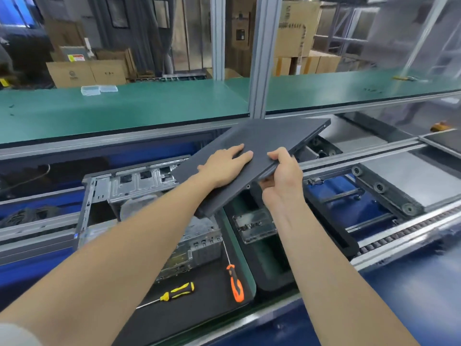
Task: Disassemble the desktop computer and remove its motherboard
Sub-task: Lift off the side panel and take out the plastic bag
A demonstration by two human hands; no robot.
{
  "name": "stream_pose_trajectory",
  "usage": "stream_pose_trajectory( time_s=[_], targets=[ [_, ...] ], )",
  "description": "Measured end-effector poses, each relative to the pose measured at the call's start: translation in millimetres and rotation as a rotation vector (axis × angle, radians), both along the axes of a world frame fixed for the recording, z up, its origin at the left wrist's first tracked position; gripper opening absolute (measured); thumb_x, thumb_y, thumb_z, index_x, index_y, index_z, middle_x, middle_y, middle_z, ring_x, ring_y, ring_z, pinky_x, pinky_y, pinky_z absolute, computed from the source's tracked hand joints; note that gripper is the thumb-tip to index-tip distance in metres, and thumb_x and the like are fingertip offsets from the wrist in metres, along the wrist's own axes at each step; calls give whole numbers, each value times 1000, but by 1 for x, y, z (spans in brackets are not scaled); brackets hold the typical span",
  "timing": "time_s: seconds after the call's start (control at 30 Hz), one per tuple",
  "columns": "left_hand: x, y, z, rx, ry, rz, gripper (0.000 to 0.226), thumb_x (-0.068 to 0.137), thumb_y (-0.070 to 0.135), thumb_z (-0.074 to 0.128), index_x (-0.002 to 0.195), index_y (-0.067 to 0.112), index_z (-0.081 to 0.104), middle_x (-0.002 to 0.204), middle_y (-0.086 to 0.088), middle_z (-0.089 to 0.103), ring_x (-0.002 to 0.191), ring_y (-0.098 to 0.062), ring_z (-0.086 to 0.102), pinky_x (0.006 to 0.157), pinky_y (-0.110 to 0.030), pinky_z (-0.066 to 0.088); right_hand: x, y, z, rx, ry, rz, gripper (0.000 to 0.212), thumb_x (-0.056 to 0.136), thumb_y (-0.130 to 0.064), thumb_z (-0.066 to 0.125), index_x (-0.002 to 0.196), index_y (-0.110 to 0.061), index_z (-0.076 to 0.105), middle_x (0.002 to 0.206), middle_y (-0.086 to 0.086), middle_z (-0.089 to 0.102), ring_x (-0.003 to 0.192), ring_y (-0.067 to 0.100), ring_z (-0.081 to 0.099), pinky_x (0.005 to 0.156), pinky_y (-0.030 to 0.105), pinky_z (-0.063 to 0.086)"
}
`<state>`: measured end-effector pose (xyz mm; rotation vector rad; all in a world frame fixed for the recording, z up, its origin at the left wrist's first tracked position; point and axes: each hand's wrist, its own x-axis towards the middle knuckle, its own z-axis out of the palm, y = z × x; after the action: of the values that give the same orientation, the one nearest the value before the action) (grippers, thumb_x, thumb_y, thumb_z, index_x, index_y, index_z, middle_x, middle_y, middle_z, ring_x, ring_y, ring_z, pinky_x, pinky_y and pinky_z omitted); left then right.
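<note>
The right hand [282, 181] grips the right edge of the dark grey side panel [269, 136], thumb on top and fingers curled beneath. The left hand [224, 168] lies flat on its upper face, fingers straight. The panel hangs tilted above the open computer case [139, 181]. 2 tools, an orange screwdriver [234, 283] and a yellow screwdriver [174, 292], lie on the black mat [199, 315] beside the case.

Both bare forearms stretched forward, left hand [224, 168] flat with straight fingers atop the dark panel [264, 136], right hand [282, 178] gripping its edge, thumb above, fingers curled beneath
</note>
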<state>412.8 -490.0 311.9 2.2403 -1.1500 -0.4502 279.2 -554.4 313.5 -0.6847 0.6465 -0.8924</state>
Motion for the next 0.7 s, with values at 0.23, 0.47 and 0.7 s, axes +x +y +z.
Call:
stream_pose_trajectory(
  time_s=[0.23,0.47,0.7],
  targets=[
    [-42,-114,-2,-190,164,-56,84,85,92,25,159,53,18,171,0,21,159,-27,11,125,-58,15,-30,-110,33,-127,47,-69,17,83,0,60,85,-13,49,75,9,63,64,26,60,55,31,51],
    [-71,-226,-3,-280,561,-10,93,74,97,43,154,64,8,170,9,22,158,-21,14,125,-56,20,-43,-229,57,-419,306,-14,15,83,-5,60,93,-11,52,85,17,60,75,26,57,62,37,49],
    [-87,-292,-16,-268,928,122,104,60,102,49,147,73,-1,170,15,15,155,-34,21,108,-77,29,-24,-317,67,-775,700,154,36,78,-21,62,111,-10,54,112,19,67,102,42,66,90,56,58]
  ],
)
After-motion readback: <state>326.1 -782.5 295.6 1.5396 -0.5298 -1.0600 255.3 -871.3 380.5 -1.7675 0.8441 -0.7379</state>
